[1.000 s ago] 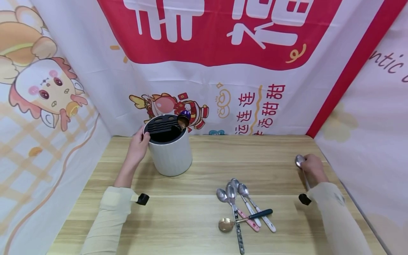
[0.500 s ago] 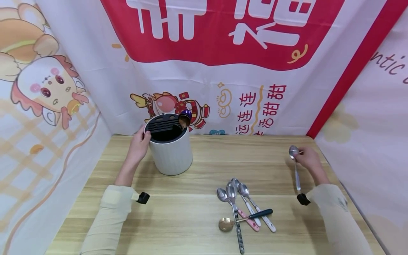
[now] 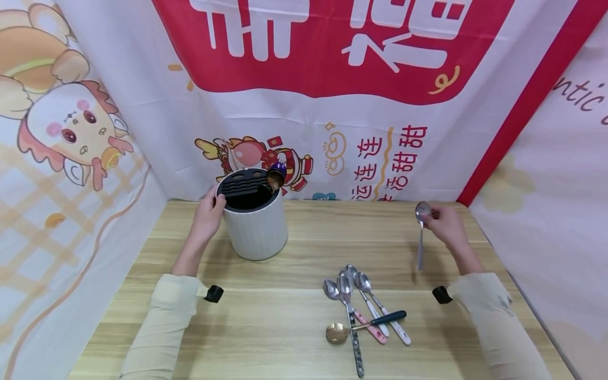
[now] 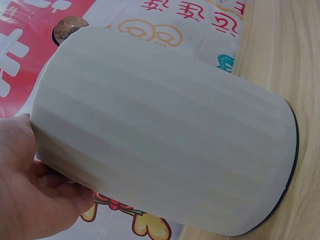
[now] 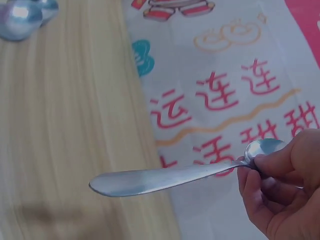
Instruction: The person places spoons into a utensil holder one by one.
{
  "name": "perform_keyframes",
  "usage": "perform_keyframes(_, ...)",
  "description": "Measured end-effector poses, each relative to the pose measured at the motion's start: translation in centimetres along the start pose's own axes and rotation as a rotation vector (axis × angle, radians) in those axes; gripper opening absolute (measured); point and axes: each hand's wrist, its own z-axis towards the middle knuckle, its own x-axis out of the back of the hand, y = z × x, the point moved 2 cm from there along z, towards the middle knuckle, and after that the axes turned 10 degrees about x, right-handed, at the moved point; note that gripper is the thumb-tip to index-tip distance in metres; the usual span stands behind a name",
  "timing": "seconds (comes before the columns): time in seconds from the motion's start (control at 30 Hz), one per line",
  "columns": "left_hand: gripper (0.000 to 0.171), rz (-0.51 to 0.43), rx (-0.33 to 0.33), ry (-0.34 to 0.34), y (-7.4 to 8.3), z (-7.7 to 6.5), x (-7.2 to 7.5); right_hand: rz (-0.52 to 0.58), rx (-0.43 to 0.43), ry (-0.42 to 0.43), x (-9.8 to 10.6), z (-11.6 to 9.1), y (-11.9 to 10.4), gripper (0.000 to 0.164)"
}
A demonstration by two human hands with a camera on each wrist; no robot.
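Note:
My left hand grips the rim of a white ribbed utensil holder, thumb at the top edge and fingers on its outer side. Its black insert has slots, and a copper-coloured spoon stands in it at the right. My right hand pinches a silver spoon close to its bowl. In the head view this spoon's handle hangs down toward the table; part of the bowl is hidden behind the thumb. Between the hands, several spoons with patterned handles lie in a crossed pile.
A gold spoon with a dark green handle lies across the pile. The wooden table ends at a printed cloth backdrop behind, with cloth walls on the left and right.
My right hand has lifted the silver spoon and moved it left and toward the back, its handle now hanging down. The left hand stays on the utensil holder.

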Motion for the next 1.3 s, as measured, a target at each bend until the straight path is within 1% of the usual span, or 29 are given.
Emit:
perform_keyframes(0.03, 0.048, 0.002, 0.001, 0.001, 0.0, 0.0, 0.0, 0.010, -0.003, -0.001, 0.0, 0.0, -0.4, 0.018)
perform_keyframes(0.27, 0.049, 0.005, 0.014, -0.008, 0.0, 0.1, 0.1, -0.020, -0.011, -0.007, -0.2, 0.2, -3.1, 0.021)
perform_keyframes(0.37, 0.050, 0.001, 0.023, -0.012, 0.0, 0.0, 0.1, 0.016, -0.014, -0.023, -0.3, 0.3, -3.9, 0.023)
perform_keyframes(0.57, 0.051, -0.004, 0.030, -0.017, 0.0, -0.1, 0.1, 0.095, 0.009, -0.035, -0.7, 0.4, -5.6, 0.023)
perform_keyframes(0.8, 0.050, -0.025, 0.013, -0.026, 0.1, -0.1, 0.1, 0.078, 0.032, -0.028, -1.5, 0.7, -7.8, 0.023)
perform_keyframes(0.87, 0.050, -0.031, 0.011, -0.028, 0.1, -0.1, 0.0, 0.097, 0.038, -0.026, -1.7, 0.9, -8.4, 0.024)
perform_keyframes(1.07, 0.049, -0.025, 0.004, -0.018, 0.1, -0.1, 0.0, 0.203, 0.056, -0.018, -2.8, 1.4, -10.1, 0.029)
perform_keyframes(1.3, 0.049, -0.024, -0.001, -0.020, 0.2, -0.2, 0.1, 0.246, 0.078, 0.002, -4.4, 2.1, -12.3, 0.026)
